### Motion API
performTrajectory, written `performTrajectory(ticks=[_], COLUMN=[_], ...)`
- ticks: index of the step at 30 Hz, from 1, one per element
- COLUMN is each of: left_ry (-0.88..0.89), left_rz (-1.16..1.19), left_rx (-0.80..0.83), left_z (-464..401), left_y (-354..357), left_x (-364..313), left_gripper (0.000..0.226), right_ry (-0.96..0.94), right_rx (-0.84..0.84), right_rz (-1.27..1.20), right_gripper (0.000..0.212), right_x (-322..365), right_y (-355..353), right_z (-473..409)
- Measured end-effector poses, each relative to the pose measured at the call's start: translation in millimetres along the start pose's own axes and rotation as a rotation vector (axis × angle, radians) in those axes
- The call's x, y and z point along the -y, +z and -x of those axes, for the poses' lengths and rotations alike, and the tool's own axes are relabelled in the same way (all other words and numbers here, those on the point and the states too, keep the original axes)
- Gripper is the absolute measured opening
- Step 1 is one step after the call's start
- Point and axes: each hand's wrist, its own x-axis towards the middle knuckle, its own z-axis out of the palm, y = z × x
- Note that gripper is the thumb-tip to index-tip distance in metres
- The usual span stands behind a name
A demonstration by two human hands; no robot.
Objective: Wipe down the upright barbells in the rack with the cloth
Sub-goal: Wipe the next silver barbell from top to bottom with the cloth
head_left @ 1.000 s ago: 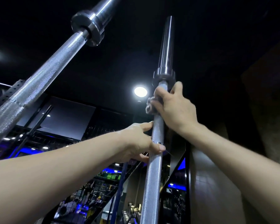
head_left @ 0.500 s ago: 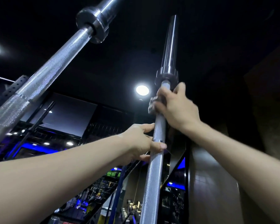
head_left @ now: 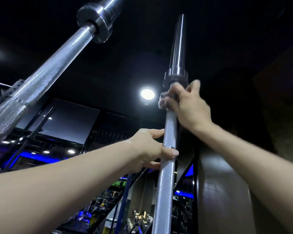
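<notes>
An upright barbell (head_left: 164, 183) with a knurled silver shaft rises through the middle of the head view to a dark collar and sleeve. My left hand (head_left: 149, 149) grips the shaft at a smooth ring mark. Higher up, just under the collar, my right hand (head_left: 188, 108) wraps a small greyish cloth (head_left: 162, 102) around the shaft; only a bit of cloth shows past my fingers. A second barbell (head_left: 46, 73) leans across the upper left, untouched by either hand.
A black rack upright (head_left: 8, 92) with holes stands at the left. A dark wall panel (head_left: 227, 191) is close on the right. Blue-lit gym equipment and shelves lie far below, a round ceiling lamp (head_left: 147, 94) shines above.
My right hand with the cloth has slid a little up the shaft, closer to the collar. My left hand has kept its grip at the ring mark.
</notes>
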Motion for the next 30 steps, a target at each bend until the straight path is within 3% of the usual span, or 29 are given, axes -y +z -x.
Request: performTrajectory(ticks=[4, 11, 18, 25, 30], left_ry=[0.002, -0.001, 0.003, 0.006, -0.013], left_rz=[0.003, -0.004, -0.008, -0.018, 0.015], left_rx=[0.013, 0.022, 0.011, 0.028, -0.006], left_z=[-3.3, 0.7, -1.6, 0.3, -0.6], left_y=[-2.0, -3.0, -1.8, -2.2, 4.2], left_x=[2.6, -0.3, 2.1, 1.2, -1.2], left_gripper=[0.056, 0.062, 0.057, 0.037, 0.046], right_ry=[0.104, 0.084, 0.152, 0.024, 0.07], right_rx=[-0.042, 0.015, -0.037, 0.115, 0.035], right_rz=[0.028, -0.009, 0.071, 0.032, 0.085], right_gripper=[0.018, 0.028, 0.028, 0.025, 0.024], right_x=[0.9, 1.0, 0.7, 8.5, 2.4], right_y=[4.2, 3.3, 6.4, -1.9, -5.0], right_z=[-38.2, 9.3, -40.9, 51.4, -20.0])
